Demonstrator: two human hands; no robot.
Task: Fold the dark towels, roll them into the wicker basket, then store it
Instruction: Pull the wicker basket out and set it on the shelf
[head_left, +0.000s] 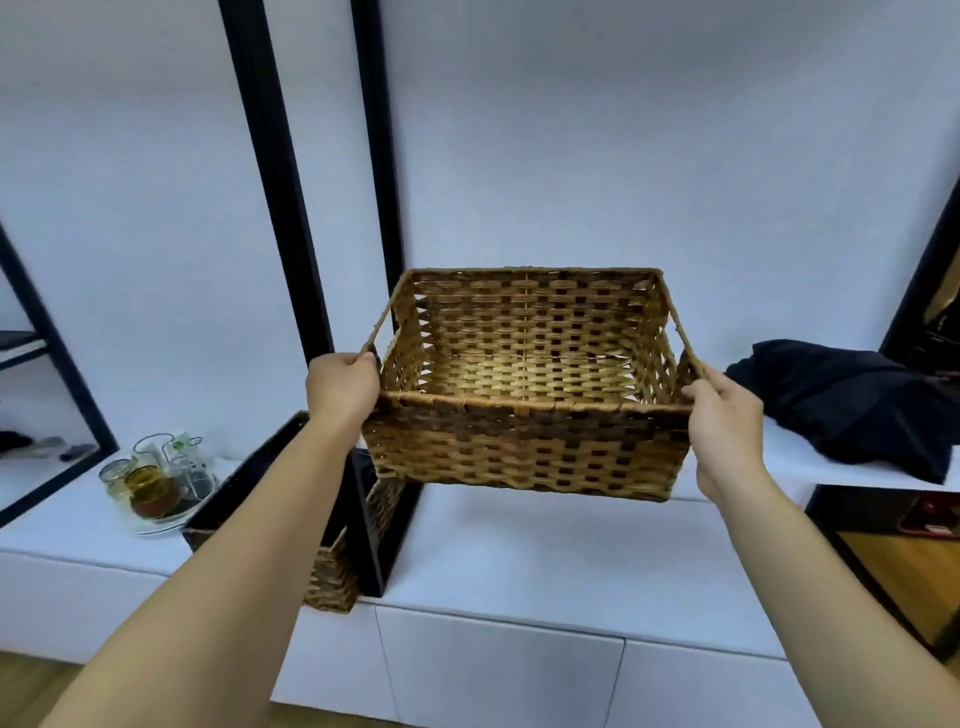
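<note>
Head view: each hand (343, 387) (724, 415) grips wicker basket (524, 447); second basket (332, 571) half hidden.

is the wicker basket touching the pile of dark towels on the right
Apart. The head view shows the wicker basket held up by the left hand and right hand, with white ledge visible between its right wall and the dark towels.

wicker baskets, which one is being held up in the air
The empty wicker basket in the middle, gripped at its side handles by the left hand and right hand. The other basket sits low at the left, tucked into a black frame.
</note>
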